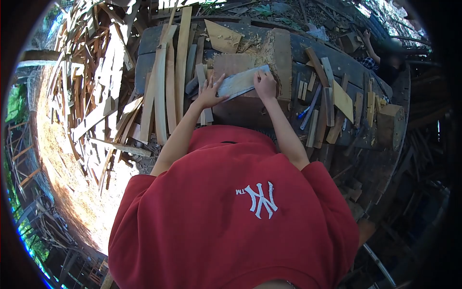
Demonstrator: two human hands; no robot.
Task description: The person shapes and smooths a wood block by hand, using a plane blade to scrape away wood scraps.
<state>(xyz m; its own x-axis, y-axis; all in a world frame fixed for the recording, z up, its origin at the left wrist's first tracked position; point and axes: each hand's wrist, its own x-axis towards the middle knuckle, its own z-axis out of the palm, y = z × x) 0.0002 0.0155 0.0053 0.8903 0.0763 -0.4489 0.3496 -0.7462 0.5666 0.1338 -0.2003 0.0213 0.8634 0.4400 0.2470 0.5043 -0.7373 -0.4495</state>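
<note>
A pale, flat wooden board (pixel 239 83) lies slantwise across a thick wooden block (pixel 233 61) in front of me. My left hand (pixel 211 93) rests at the board's left end, fingers spread and touching its edge. At the board's right end my right hand (pixel 265 85) is closed, its fingers curled down against the wood. Whatever those fingers pinch is hidden by the hand. Just beyond, a large upright timber block (pixel 279 58) stands with wood shavings by it.
Long wooden strips (pixel 183 58) lie left of my arms on the dark workbench (pixel 144 62). Short offcuts (pixel 342 103) and a blue-tipped tool (pixel 303 113) lie to the right. A scrap wood heap (pixel 91 62) fills the far left. Another person (pixel 385 62) is at the far right.
</note>
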